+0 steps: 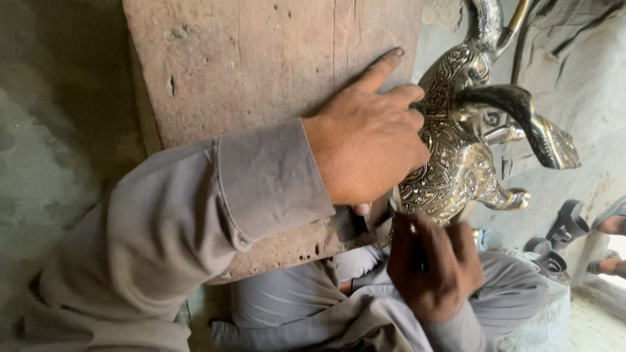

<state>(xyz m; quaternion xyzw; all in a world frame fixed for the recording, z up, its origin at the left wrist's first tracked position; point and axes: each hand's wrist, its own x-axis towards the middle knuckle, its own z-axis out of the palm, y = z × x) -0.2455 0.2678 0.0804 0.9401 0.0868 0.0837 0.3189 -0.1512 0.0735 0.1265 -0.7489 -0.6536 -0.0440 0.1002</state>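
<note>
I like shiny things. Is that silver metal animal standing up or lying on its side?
Lying tipped: the engraved metal animal figure rests against the wooden block, its legs sticking out sideways, steadied by the left hand.

A worn, pitted wooden block (261,58) is serving as the work surface. An engraved metal vessel (450,163) is lying against its edge, and the left hand (365,140) is pressing on the wood beside it.

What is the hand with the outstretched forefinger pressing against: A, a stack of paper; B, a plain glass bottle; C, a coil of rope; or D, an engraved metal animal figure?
D: the left hand, forefinger stretched over the wooden block, rests on a shiny engraved metal figure with legs and a curved neck, while the right hand works at its lower edge.
</note>
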